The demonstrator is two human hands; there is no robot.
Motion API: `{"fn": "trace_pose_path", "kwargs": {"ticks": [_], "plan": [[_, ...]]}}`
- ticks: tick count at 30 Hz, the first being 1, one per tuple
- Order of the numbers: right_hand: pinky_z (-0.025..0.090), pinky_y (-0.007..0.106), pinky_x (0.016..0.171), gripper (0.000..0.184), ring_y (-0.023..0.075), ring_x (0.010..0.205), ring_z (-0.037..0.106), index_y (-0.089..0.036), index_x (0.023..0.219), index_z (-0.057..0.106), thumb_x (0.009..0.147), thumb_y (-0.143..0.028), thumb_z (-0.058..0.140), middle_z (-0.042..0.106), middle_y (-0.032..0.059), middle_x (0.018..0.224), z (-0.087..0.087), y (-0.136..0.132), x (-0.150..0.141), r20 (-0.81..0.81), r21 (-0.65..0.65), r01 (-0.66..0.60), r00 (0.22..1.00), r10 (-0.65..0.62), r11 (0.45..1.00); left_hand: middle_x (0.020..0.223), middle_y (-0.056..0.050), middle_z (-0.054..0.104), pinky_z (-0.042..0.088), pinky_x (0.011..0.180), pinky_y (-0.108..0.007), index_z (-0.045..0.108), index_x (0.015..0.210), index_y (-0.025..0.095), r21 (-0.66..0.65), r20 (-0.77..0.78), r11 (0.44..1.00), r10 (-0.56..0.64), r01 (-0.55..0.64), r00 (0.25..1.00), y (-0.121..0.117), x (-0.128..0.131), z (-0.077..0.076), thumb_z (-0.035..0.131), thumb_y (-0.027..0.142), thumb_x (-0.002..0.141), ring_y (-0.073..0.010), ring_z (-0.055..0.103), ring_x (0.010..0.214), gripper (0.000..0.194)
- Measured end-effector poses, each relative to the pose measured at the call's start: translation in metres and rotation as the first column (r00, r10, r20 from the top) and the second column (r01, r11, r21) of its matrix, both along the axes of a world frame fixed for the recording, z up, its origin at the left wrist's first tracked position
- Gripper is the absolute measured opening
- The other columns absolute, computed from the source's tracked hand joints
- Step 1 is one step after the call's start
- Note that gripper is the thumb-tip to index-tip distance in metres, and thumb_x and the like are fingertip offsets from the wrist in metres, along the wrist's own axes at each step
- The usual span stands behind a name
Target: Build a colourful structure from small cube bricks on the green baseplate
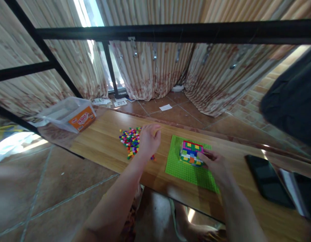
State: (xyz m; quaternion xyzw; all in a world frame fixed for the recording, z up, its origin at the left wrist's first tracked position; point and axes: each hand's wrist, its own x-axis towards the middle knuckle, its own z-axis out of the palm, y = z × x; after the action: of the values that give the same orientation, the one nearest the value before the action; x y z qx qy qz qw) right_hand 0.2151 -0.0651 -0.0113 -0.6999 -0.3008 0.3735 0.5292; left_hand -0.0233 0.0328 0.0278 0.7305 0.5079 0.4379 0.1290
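Note:
A small block structure of multicoloured toy bricks (192, 153) stands on a bright green studded baseplate (178, 164). My right hand (217, 164) grips the right end of this structure, thumb in front and fingers behind. To the left, my left hand (149, 141) hovers at the right side of a heap of loose toy bricks (131, 139), hiding part of it. Its fingers curl toward the thumb; whatever they hold is too small or hidden to make out. A few loose bricks (152, 157) lie just right of my left wrist.
A clear plastic bin (67, 114) with an orange label sits at the table's left end. On the right of the wooden table (102, 144) lie a black tablet-like slab (267, 179) and another dark item (305, 188). Black metal bars (170, 33) and curtains (150, 70) are beyond.

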Motion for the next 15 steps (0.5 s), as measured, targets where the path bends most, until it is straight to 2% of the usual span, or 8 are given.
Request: {"fn": "trace_pose_path", "kwargs": {"ticks": [2,4,6,8,10,12,15], "plan": [[0.045,0.026,0.051,0.05,0.0166,0.065,0.062,-0.015,0.091,0.071,0.052,-0.045,0.081,0.069,0.0048,0.076,0.003,-0.001,0.004,0.034,-0.003,0.102,0.994,-0.102,0.995,0.097,-0.007,0.073,0.048,0.087,-0.03,0.07,0.096,0.015,-0.109,-0.016,0.992,0.059,-0.061,0.998,0.011,-0.022,0.003,0.054,0.016,0.082,-0.0178,0.064,0.092,0.022],[0.045,0.026,0.051,0.045,0.0147,0.063,0.059,-0.016,0.089,0.071,0.056,-0.045,0.079,0.068,0.0041,0.076,0.009,-0.002,0.004,0.092,0.092,0.221,0.969,-0.23,0.971,0.088,-0.005,0.073,0.049,0.076,-0.027,0.071,0.092,0.014,-0.25,-0.06,0.966,0.057,-0.07,0.997,0.019,-0.047,0.006,0.053,0.017,0.081,-0.016,0.065,0.081,0.022],[0.047,0.027,0.054,0.038,0.0144,0.062,0.059,-0.017,0.088,0.072,0.062,-0.045,0.075,0.068,0.0039,0.077,0.016,-0.004,-0.002,0.174,0.211,0.296,0.927,-0.333,0.932,0.076,-0.003,0.072,0.047,0.066,-0.024,0.073,0.087,0.015,-0.384,-0.142,0.922,0.002,-0.057,0.99,0.024,-0.07,0.006,0.054,0.019,0.079,-0.0144,0.062,0.07,0.021],[0.049,0.03,0.059,0.034,0.0163,0.065,0.06,-0.017,0.088,0.072,0.068,-0.044,0.071,0.068,0.0045,0.076,0.021,-0.005,-0.016,0.273,0.313,0.287,0.886,-0.375,0.905,0.067,-0.001,0.069,0.045,0.061,-0.022,0.074,0.083,0.016,-0.482,-0.234,0.875,-0.081,-0.043,0.969,0.025,-0.088,0.007,0.056,0.019,0.075,-0.0135,0.06,0.064,0.02],[0.051,0.033,0.065,0.031,0.0182,0.069,0.062,-0.016,0.088,0.072,0.073,-0.043,0.068,0.069,0.0055,0.078,0.022,-0.006,-0.035,0.357,0.378,0.163,0.883,-0.306,0.911,0.064,0.001,0.068,0.045,0.061,-0.021,0.075,0.081,0.016,-0.537,-0.302,0.843,-0.162,-0.027,0.939,0.024,-0.098,0.007,0.058,0.017,0.07,-0.0131,0.06,0.064,0.02],[0.051,0.033,0.068,0.027,0.018,0.071,0.064,-0.017,0.089,0.071,0.079,-0.042,0.065,0.07,0.0054,0.082,0.02,-0.007,-0.058,0.436,0.402,-0.032,0.885,-0.16,0.915,0.066,0.0,0.069,0.046,0.064,-0.022,0.075,0.081,0.017,-0.556,-0.368,0.831,-0.204,-0.039,0.907,0.022,-0.1,0.007,0.058,0.015,0.067,-0.0138,0.061,0.067,0.022],[0.05,0.031,0.071,0.018,0.016,0.075,0.063,-0.02,0.09,0.069,0.085,-0.035,0.06,0.069,0.0036,0.086,0.016,-0.004,-0.089,0.634,0.376,-0.351,0.772,0.038,0.857,0.072,-0.003,0.07,0.049,0.069,-0.026,0.075,0.08,0.018,-0.543,-0.502,0.831,-0.203,-0.123,0.841,0.017,-0.094,0.008,0.06,0.017,0.067,-0.0174,0.064,0.073,0.02]]}}
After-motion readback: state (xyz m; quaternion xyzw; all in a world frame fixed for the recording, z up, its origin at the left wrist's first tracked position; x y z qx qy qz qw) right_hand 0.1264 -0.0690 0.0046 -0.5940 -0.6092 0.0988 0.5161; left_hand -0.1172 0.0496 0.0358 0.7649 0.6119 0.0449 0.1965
